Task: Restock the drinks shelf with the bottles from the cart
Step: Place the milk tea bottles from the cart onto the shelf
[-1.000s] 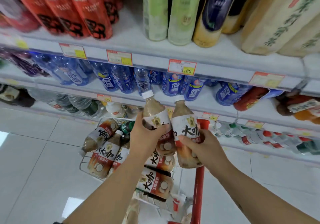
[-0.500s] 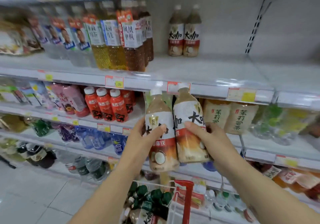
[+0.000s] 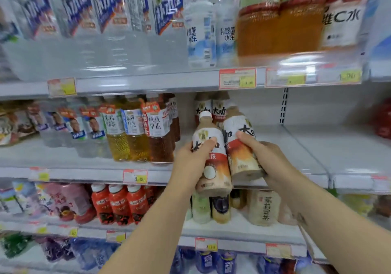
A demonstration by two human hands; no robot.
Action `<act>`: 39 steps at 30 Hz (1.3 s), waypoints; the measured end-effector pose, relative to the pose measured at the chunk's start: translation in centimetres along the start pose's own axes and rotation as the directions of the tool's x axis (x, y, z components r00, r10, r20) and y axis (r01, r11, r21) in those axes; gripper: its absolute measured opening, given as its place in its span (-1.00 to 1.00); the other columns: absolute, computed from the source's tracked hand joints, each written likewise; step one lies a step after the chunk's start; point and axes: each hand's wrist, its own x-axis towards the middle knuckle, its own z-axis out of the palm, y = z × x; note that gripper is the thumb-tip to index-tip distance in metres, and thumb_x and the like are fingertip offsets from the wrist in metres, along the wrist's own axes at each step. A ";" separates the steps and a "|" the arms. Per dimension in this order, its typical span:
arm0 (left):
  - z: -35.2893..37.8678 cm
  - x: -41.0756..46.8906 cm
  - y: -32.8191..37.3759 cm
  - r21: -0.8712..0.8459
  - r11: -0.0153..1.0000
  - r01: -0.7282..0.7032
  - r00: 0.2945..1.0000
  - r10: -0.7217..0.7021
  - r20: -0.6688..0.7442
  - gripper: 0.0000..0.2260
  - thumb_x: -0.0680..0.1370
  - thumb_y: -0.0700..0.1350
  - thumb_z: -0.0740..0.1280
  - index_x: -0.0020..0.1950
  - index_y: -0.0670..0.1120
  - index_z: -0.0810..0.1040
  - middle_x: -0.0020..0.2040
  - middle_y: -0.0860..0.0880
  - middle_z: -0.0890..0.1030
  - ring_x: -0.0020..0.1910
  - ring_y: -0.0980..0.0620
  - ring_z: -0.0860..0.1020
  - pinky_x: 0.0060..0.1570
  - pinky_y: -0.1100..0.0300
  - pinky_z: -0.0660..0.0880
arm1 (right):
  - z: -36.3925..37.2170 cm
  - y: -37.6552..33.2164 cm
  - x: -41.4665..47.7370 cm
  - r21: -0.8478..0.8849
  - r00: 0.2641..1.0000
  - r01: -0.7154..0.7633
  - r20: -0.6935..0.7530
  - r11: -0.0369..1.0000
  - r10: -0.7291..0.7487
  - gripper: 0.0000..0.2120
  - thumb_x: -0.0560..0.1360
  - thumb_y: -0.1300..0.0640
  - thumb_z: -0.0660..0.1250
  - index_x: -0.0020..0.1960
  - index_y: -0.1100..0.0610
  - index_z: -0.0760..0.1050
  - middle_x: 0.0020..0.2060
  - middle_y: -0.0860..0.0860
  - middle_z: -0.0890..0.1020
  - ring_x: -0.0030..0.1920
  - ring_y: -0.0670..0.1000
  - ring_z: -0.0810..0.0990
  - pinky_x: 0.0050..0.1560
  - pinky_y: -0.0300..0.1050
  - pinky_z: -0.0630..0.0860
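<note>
You face white metal store shelving, tiers stacked from top to bottom of your view. The top shelf rail [image 3: 148, 83] carries red-and-yellow price tags [image 3: 237, 78]; overhead light glares off its front edge on your right. Behind the middle shelf [image 3: 306, 146] is a plain pale back panel [image 3: 330, 106] with a dark slotted upright [image 3: 283, 106]. Your left side is packed: clear water bottles [image 3: 118, 30] on top, amber tea bottles [image 3: 135, 138] mid-tier, red-labelled bottles [image 3: 118, 206] below. The lowest tier holds blue bottles [image 3: 224, 261], blurred
</note>
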 end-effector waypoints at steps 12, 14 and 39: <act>1.0 8.5 -0.6 0.096 0.968 -0.233 0.971 0.238 -0.038 -0.39 0.32 0.22 0.39 0.32 0.06 0.41 0.08 0.08 0.62 0.04 0.07 0.60 0.10 -0.01 0.55 | 3.6 1.4 8.9 -0.165 0.920 0.222 -0.292 0.961 -0.263 -0.51 0.27 -0.16 0.49 0.02 0.17 0.54 -0.30 0.00 0.61 -0.35 -0.03 0.55 -0.30 -0.14 0.44; 0.9 9.5 -0.4 0.093 0.960 -0.263 0.962 0.269 -0.054 -0.39 0.38 0.15 0.43 0.37 0.03 0.35 0.13 0.07 0.59 0.10 0.08 0.57 0.14 0.03 0.52 | 4.1 2.0 9.8 -0.204 0.912 0.243 -0.287 0.948 -0.295 -0.54 0.28 -0.14 0.49 0.01 0.16 0.54 -0.25 0.01 0.64 -0.29 -0.01 0.60 -0.28 -0.11 0.50; 0.5 15.1 -3.7 0.391 0.914 -0.112 0.994 0.107 0.033 -0.21 0.45 -0.10 0.44 0.47 -0.09 -0.03 0.37 -0.08 0.34 0.29 -0.07 0.40 0.04 0.23 0.28 | 3.5 3.0 13.4 -0.405 0.965 0.259 0.077 0.877 -0.249 -0.34 0.36 0.26 0.48 0.22 0.08 0.08 0.02 -0.06 0.49 -0.07 -0.17 0.51 -0.18 -0.40 0.47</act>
